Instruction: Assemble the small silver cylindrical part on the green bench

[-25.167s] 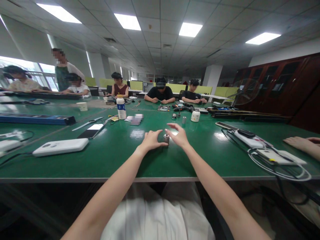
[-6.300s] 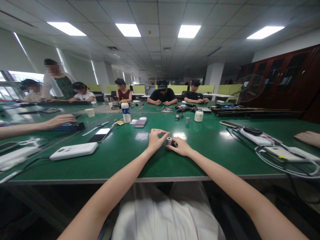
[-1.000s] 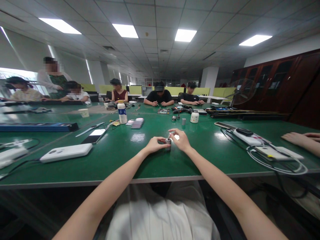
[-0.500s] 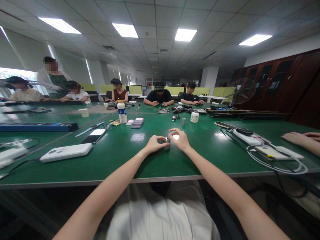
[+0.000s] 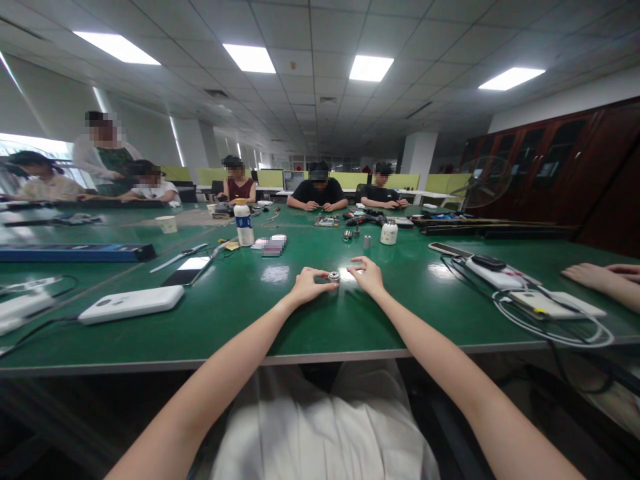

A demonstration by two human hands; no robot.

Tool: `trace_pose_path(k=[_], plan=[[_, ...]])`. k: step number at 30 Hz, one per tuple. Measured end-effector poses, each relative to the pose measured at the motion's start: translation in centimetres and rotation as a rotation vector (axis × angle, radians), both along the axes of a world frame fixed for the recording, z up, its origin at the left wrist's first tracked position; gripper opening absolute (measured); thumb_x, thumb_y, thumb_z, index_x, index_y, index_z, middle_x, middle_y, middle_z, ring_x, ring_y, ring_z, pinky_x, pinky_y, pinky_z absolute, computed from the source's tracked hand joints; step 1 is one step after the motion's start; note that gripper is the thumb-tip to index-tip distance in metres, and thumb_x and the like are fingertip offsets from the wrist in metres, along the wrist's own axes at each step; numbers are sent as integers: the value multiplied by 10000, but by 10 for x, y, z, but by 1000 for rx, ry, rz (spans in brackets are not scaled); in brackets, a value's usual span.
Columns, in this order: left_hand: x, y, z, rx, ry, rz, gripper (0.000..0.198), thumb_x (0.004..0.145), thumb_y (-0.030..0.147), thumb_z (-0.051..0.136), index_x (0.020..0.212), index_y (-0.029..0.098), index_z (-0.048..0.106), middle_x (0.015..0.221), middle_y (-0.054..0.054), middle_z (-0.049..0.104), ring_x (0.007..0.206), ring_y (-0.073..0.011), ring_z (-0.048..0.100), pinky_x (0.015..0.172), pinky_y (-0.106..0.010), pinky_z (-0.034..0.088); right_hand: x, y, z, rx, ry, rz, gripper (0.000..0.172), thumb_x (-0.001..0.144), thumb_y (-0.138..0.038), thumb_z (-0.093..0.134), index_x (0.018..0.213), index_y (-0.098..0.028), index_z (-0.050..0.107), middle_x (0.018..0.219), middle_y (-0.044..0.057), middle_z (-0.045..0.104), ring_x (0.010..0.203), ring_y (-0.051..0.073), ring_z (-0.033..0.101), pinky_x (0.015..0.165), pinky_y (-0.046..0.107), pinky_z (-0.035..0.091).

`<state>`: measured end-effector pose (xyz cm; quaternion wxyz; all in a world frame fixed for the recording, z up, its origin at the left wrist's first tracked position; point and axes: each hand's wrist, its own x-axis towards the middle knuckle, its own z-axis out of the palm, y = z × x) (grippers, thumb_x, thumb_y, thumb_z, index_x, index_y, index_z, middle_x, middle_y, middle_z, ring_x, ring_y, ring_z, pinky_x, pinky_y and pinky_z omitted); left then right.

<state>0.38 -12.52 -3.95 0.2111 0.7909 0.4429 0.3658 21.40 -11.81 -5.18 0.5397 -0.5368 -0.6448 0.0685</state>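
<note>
My left hand (image 5: 309,287) has its thumb and fingers closed around a small round metal part (image 5: 334,276), just above or on the green tabletop. The part's ring-shaped end with a dark centre faces up towards me; the fingers hide some of its side. To the right of it, my right hand (image 5: 369,276) is apart from the part, fingers spread and holding nothing. Farther off stand a small metal cylinder (image 5: 367,242) and other small metal pieces (image 5: 348,235).
Across the green table (image 5: 300,333) stand a white jar (image 5: 389,233) and a bottle (image 5: 244,225). White power banks (image 5: 133,304) and cables (image 5: 555,333) lie on both sides. Co-workers sit opposite, and another person's hand (image 5: 585,275) rests at the right.
My right hand has drawn away from the metal part, a little to the right. The part in my left hand now looks shorter, with its ring-shaped end more towards me.
</note>
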Motion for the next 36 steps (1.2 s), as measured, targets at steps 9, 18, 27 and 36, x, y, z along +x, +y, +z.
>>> trace_pose_path(k=[9,18,27,36], plan=[[0,5,-1,-14,12,24,343,656,504,759,940,312,779,985,-14,742,1108,-295,534,1010,-398,342,11,13,-20,-105,-57,-47,193,659,-181,751,827,-261,702,700,-41,743,755,209,730,758,361,557],[-1,-3,2,47,81,14,338,745,484,691,1027,309,757,973,-23,743,1035,-285,531,947,-388,375,2,3,-5,11,22,102,119,756,-194,683,871,-220,689,787,11,752,782,195,731,766,335,563],[0,-8,4,114,122,-30,320,759,476,678,997,280,765,900,-18,756,969,-264,588,918,-356,411,-32,-20,11,177,12,367,87,825,-257,667,903,-219,678,933,36,742,877,196,708,859,350,525],[0,-6,2,117,94,-41,387,744,499,677,997,216,753,890,-38,765,908,-246,677,871,-324,478,-32,-24,13,261,-100,271,66,830,-239,669,893,-239,690,885,20,746,888,218,670,861,374,460]])
